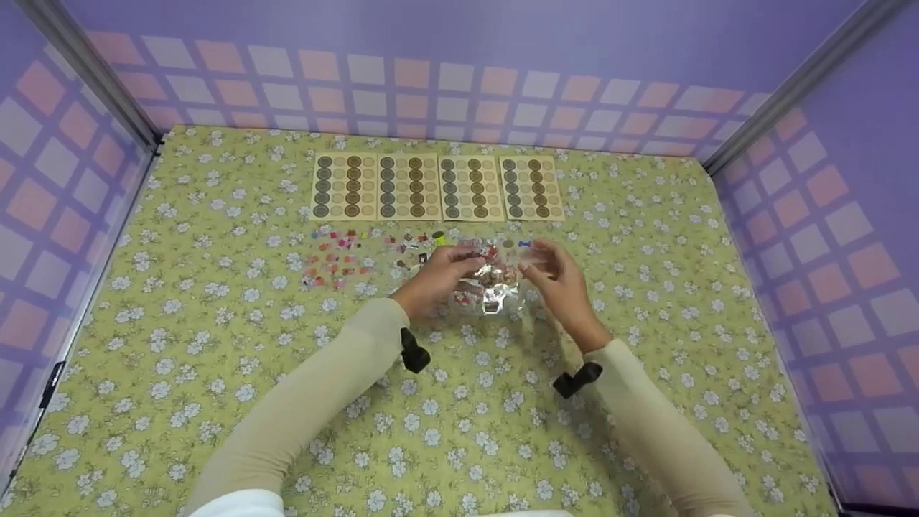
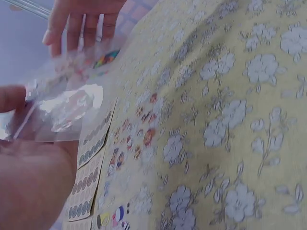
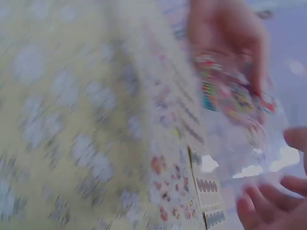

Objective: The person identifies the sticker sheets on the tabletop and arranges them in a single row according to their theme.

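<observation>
A clear, shiny plastic sheet or bag with small colourful pictures (image 1: 494, 274) is held up above the table. My left hand (image 1: 438, 278) grips its left side, thumb against the plastic, as the left wrist view shows. My right hand (image 1: 567, 287) is at the right side of the plastic, its fingers parted and loosely bent. In the right wrist view a gap shows between the right fingers (image 3: 268, 203) and the plastic. Whether the plastic is one layer or several cannot be told.
Several beige sheets of round brown and grey stickers (image 1: 408, 187) lie in a row at the back. Transparent sheets with small red and pink stickers (image 1: 337, 258) lie left of my hands. A flowered cloth (image 1: 431, 431) covers the table; purple checked walls (image 1: 459, 79) surround it.
</observation>
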The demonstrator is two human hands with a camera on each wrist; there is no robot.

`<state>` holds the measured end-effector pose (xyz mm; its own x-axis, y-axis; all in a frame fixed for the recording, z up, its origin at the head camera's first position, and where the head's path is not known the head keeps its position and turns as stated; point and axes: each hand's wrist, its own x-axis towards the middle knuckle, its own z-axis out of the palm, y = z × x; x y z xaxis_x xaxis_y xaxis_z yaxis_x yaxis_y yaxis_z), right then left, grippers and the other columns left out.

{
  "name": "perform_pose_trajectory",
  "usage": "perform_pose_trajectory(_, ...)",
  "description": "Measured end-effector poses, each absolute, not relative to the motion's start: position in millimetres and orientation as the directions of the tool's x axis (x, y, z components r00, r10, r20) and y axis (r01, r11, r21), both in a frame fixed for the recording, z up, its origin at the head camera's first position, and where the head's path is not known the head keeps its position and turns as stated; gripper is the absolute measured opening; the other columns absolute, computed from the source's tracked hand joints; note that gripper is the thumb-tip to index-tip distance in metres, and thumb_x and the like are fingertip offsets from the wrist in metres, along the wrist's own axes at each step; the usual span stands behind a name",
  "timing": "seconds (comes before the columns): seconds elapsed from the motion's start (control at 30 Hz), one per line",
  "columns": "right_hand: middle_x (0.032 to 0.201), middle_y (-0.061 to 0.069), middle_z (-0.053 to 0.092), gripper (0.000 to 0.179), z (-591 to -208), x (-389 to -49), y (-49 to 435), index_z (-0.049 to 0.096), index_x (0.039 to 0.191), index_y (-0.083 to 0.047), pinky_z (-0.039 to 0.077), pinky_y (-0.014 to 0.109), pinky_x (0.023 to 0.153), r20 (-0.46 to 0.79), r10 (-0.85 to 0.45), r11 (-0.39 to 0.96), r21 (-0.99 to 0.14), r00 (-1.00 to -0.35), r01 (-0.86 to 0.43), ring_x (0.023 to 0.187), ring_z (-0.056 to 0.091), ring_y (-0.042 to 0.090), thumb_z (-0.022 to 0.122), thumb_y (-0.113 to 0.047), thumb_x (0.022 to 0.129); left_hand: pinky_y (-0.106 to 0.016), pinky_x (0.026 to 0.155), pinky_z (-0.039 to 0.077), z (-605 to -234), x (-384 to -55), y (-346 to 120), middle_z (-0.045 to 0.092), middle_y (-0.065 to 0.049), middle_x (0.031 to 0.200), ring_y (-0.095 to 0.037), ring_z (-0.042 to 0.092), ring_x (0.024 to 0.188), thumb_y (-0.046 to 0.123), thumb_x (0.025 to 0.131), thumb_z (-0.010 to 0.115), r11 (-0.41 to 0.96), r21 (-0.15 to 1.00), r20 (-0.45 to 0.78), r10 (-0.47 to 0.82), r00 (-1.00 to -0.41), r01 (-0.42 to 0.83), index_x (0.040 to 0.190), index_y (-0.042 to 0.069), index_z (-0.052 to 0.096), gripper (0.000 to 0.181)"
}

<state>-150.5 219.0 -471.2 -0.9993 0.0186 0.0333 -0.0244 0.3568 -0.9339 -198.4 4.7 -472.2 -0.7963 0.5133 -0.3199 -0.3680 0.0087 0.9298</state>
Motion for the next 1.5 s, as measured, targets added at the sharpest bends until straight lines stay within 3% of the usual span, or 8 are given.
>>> perform_pose_trajectory(0.17,0.098,0.008,0.071,0.035,-466,-156,222,0.057,0.122,0.004,0.057,0.033,0.072,-0.077,-0.049,0.155,-0.985,-0.996,0.068,0.077,0.066,0.013,0.066,-0.012,0.092,-0.04,0.094,0.054,-473,-196,-2,0.055,-0.011,0.133,-0.024,0.062,0.11,0.018,0.1,0.052,-0.051,0.94,-0.242,0.598,-0.764,-0.338,0.133,0.004,0.054,0.036)
perform_pose_trajectory(0.33,0.091,0.001,0.07,0.024,-467,-158,223,0.06,0.108,0.004,0.057,0.027,0.066,-0.04,0.037,0.077,-0.996,-0.999,0.043,0.074,0.066,0.012,0.066,-0.012,0.092,-0.046,0.096,0.052,-479,-191,-8,0.058,-0.016,0.132,-0.034,0.061,0.116,0.016,0.099,0.055,-0.095,0.949,-0.18,0.616,-0.767,-0.299,0.129,0.007,0.058,0.031)
perform_pose_trajectory(0.5,0.091,0.003,0.068,0.017,-468,-160,222,0.059,0.102,0.001,0.058,0.026,0.066,-0.047,0.103,0.01,-0.999,-0.994,0.048,0.074,0.067,0.013,0.065,-0.011,0.092,-0.053,0.1,0.048,-483,-189,-12,0.063,-0.02,0.123,-0.03,0.065,0.108,0.01,0.098,0.056,-0.129,0.945,-0.176,0.572,-0.801,-0.3,0.126,0.006,0.059,0.029)
perform_pose_trajectory(0.7,0.092,0.003,0.067,0.019,-468,-160,221,0.059,0.105,0.001,0.058,0.03,0.068,-0.027,0.098,0.035,-0.999,-0.995,0.031,0.075,0.067,0.014,0.066,-0.013,0.092,-0.043,0.095,0.053,-483,-188,-11,0.066,-0.015,0.12,-0.027,0.069,0.102,0.009,0.099,0.053,-0.108,0.954,-0.189,0.505,-0.842,-0.279,0.119,-0.001,0.06,0.023)
perform_pose_trajectory(0.83,0.094,0.004,0.067,0.021,-461,-158,221,0.059,0.108,0.001,0.058,0.031,0.07,-0.049,0.092,0.025,-0.998,-0.995,0.052,0.077,0.067,0.014,0.064,-0.012,0.093,-0.036,0.091,0.056,-483,-185,-9,0.066,-0.014,0.122,-0.021,0.071,0.098,0.009,0.099,0.054,-0.062,0.955,-0.229,0.473,-0.851,-0.291,0.13,-0.002,0.053,0.033)
perform_pose_trajectory(1.1,0.104,0.005,0.061,0.037,-470,-158,229,0.051,0.129,0.0,0.059,0.037,0.078,-0.189,0.019,0.031,-0.981,-0.982,0.189,0.084,0.068,0.02,0.06,-0.006,0.094,-0.046,0.097,0.051,-486,-180,3,0.063,-0.019,0.127,-0.028,0.069,0.103,0.007,0.098,0.054,-0.064,0.934,-0.298,0.401,-0.867,-0.351,0.141,0.003,0.046,0.043)
perform_pose_trajectory(1.27,0.098,0.0,0.064,0.031,-475,-164,243,0.055,0.127,-0.004,0.056,0.025,0.069,-0.172,0.123,0.121,-0.975,-0.977,0.187,0.083,0.065,0.018,0.058,-0.006,0.096,-0.046,0.099,0.05,-488,-177,5,0.061,-0.018,0.131,-0.028,0.067,0.11,0.012,0.097,0.058,-0.056,0.943,-0.271,0.443,-0.854,-0.328,0.141,0.015,0.046,0.046)
perform_pose_trajectory(1.5,0.104,0.007,0.064,0.034,-490,-175,284,0.054,0.134,-0.01,0.055,0.031,0.072,-0.238,0.229,0.197,-0.938,-0.944,0.285,0.081,0.06,0.017,0.049,-0.007,0.1,-0.048,0.102,0.047,-486,-179,-11,0.054,-0.011,0.141,-0.031,0.059,0.121,0.016,0.1,0.054,-0.016,0.962,-0.243,0.417,-0.876,-0.274,0.144,0.021,0.04,0.047)
